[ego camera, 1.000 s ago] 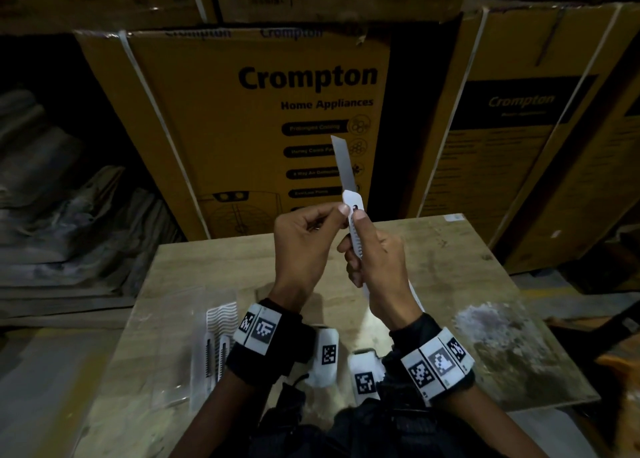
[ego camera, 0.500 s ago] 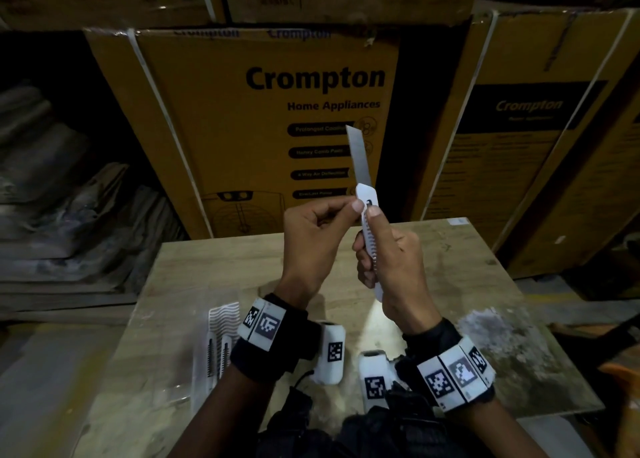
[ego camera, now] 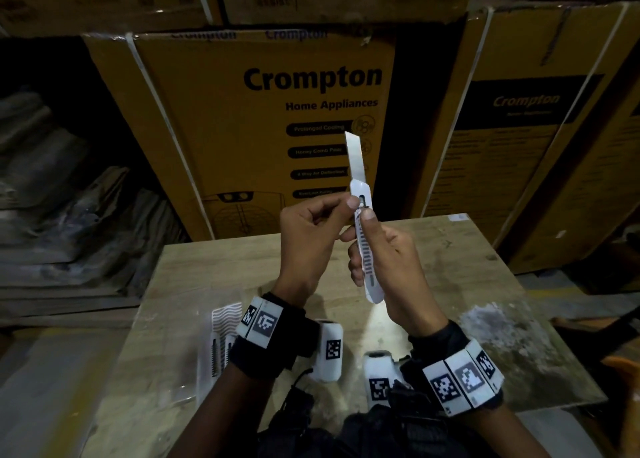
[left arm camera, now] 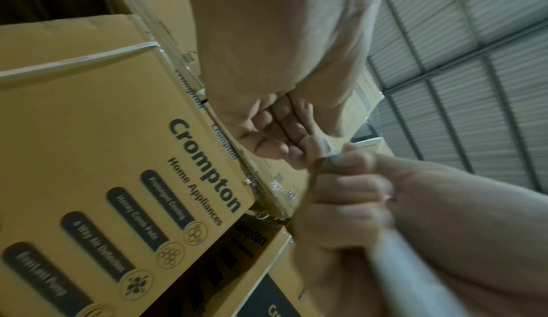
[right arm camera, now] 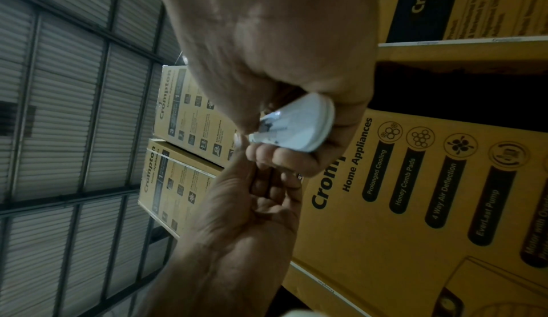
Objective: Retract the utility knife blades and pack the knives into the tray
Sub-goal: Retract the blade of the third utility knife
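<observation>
R hand point(ego camera: 388, 260) wraps the white utility knife point(ego camera: 367, 249) handle, fingers point(ego camera: 353, 267) curled round it, thumb on the slider side. Knife held upright above the counter point(ego camera: 467, 260), blade point(ego camera: 354, 154) out, pointing up/far. L hand point(ego camera: 308, 235) fingers curled, index + thumb tips touching the knife near its top, by the slot. Clear tray point(ego camera: 221, 339) w/ knives lies near-left on counter, partly hidden by L wrist band. Wrist views blurry; knife butt point(right arm camera: 299, 127) visible in R wrist view.
</observation>
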### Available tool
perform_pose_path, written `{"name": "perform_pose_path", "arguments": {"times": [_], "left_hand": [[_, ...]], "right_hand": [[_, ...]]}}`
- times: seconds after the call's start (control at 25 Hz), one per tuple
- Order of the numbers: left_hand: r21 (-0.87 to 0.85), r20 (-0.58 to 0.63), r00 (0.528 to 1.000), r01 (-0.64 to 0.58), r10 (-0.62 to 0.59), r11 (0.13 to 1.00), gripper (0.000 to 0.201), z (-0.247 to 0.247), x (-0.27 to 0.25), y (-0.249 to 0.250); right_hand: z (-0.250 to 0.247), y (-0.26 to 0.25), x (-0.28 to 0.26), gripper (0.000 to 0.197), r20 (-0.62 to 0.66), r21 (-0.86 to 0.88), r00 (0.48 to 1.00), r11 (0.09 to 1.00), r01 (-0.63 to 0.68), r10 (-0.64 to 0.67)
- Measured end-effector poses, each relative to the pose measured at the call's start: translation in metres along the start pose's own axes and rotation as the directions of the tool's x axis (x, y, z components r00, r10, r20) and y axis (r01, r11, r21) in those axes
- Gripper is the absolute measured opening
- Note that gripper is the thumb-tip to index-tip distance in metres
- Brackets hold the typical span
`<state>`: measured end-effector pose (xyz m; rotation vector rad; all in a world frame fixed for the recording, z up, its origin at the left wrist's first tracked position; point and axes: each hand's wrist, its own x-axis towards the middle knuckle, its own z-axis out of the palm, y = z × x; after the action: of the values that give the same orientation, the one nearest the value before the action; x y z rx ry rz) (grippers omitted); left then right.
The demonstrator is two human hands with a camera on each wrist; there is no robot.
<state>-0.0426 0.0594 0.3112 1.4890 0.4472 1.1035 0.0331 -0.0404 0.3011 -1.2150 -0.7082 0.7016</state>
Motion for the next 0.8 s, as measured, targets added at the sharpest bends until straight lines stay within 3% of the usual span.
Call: {"name": "perform_pose_path", "arguments": {"times": [0.48,0.68,0.8], "left_hand": [[0.023,0.012,1.0,-0.025,0.025,0.999,0.01,0.001,-0.006,0.005],[0.0,-0.048,0.999,-0.022,0.022,1.0,0.01,-0.003,-0.007,0.004],[0.011,-0.042,0.998,-0.046,0.047,0.999,0.009,-0.003,-0.007,0.005]], "right_hand": [[0.004,0.001,-0.006,0.045,-0.064,-0.037,0.998,0.999,0.022,-0.024],[-0.004,-0.001,-0.01,0.046,0.067,-0.066,0.996,0.997,-0.047,0.052],[-0.004,-0.002,-0.014,0.053,0.061,-0.078,0.989,0.988,-0.132,0.137]]}}
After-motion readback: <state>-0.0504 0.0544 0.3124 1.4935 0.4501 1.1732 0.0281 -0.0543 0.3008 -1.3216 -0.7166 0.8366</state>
